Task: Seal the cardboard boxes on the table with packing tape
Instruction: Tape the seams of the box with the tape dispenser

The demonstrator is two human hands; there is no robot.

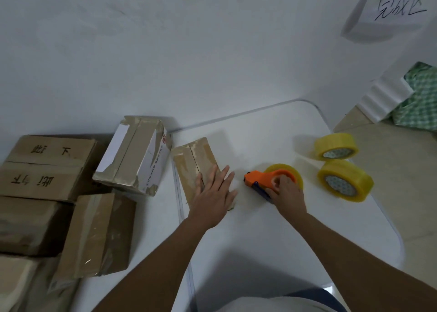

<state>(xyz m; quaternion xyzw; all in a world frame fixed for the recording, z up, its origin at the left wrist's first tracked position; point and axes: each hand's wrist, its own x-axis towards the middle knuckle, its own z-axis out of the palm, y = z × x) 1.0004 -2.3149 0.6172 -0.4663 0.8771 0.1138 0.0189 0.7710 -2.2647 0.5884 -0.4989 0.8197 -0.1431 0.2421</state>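
A small cardboard box (194,160) lies on the white table (260,229) near its left edge, its top seam running away from me. My left hand (214,197) rests flat on the near end of this box, fingers spread. To its right, my right hand (285,191) grips an orange tape dispenser (262,179) that carries a yellowish roll of packing tape (287,169). The dispenser sits on the table a little apart from the box, its nose pointing toward the box.
Two spare yellow tape rolls (335,146) (344,180) lie at the table's right. Several cardboard boxes (134,155) (97,236) (47,167) stand on the floor left of the table. A handwritten paper sign (399,6) hangs on the wall; checked cloth (421,99) lies at the right.
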